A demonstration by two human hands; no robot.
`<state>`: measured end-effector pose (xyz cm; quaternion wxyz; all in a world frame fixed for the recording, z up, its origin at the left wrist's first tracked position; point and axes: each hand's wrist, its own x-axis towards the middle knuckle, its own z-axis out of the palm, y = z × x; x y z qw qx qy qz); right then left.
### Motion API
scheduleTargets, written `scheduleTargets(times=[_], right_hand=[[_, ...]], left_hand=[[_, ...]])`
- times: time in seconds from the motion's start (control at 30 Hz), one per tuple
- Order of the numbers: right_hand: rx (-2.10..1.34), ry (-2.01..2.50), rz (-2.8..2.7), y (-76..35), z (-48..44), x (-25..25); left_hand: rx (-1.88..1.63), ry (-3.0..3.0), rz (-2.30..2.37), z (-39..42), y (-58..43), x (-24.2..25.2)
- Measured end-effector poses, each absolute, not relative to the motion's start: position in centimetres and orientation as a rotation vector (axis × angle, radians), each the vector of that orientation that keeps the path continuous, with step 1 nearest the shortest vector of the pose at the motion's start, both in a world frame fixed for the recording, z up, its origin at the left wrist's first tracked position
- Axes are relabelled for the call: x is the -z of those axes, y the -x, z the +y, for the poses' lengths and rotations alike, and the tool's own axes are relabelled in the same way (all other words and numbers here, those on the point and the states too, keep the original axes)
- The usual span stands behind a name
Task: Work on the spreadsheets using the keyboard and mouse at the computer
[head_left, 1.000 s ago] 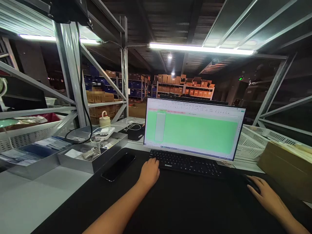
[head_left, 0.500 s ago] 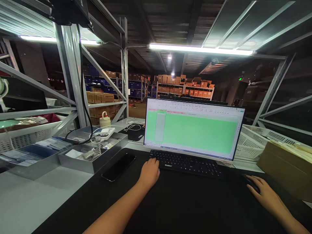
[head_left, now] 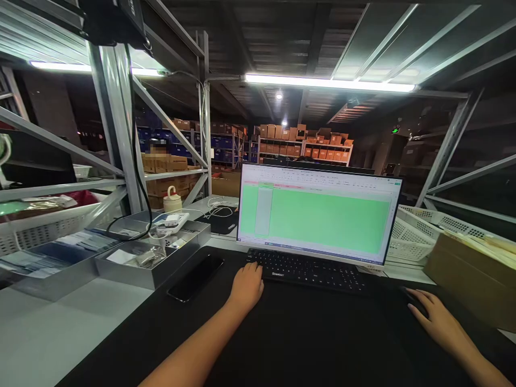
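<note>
My left hand (head_left: 246, 284) rests on the left end of a black keyboard (head_left: 306, 271), its fingertips on the keys and nothing held. Over at the right, my right hand (head_left: 437, 317) is closed around a black computer mouse (head_left: 415, 303), which it partly covers. Behind the keyboard stands a monitor (head_left: 330, 220) showing a spreadsheet, mostly green, with one column highlighted in grey. Both hands lie on a large black desk mat (head_left: 314, 338).
A dark phone (head_left: 195, 278) lies left of my left hand. Grey trays (head_left: 133, 271) hold packets and small items. A cream flask (head_left: 172, 201) stands behind them. At right are a cardboard box (head_left: 471, 277) and white baskets (head_left: 413, 234). Metal rack posts (head_left: 121, 123) rise at left.
The view has shifted very slightly. Both hands keep their places on the keyboard and mouse, and the screen looks the same.
</note>
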<state>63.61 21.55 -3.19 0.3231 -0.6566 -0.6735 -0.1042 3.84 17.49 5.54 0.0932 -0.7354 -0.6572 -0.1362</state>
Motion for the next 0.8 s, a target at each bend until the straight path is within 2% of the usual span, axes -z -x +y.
scheduleTargets(times=[0.8], right_hand=[[0.263,1.728,-1.812,-63.34,21.26,2.84]], left_hand=[[0.374,2.193,-1.938,17.34,-3.88,-5.81]])
